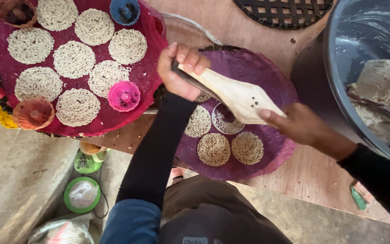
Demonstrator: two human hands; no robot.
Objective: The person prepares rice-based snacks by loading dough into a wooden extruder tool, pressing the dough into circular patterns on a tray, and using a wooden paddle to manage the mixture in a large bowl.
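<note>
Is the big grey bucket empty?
No, the grey bucket has a pale lump of dough inside it, with a dark tool lying across the lump.

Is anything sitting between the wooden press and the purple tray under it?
Nothing visible does. The wooden press, held by the left hand and right hand, hangs directly over the purple tray, above a half-formed noodle round.

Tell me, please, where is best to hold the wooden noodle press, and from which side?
Probably by its two ends, as now: the left hand wraps the upper end from above, the right hand steadies the lower end of the wooden press. It lies slanted over the purple tray, so the middle stays free.
</note>
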